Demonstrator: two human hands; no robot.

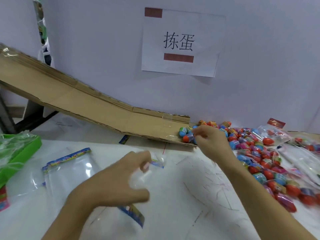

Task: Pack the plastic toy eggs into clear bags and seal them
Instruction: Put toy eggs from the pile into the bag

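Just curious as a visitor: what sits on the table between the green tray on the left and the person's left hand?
In the head view, clear bags with colourful strips lie flat between the green tray and the left hand.

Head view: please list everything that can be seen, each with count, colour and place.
toy eggs: many, red, blue and pink, heaped at right from the ramp's foot toward the near edge
cardboard ramp: one, brown, slopes down from the left to the eggs
clear bags: several, blue printed tops, flat on the table at left
filled bag: one, clear with red header, far right
paper sign: one, white, on the wall
green tray: one, left edge
table: one, white, scribbled
left hand: holds a clear bag open, centre
right hand: reaches among the eggs; its grip is blurred
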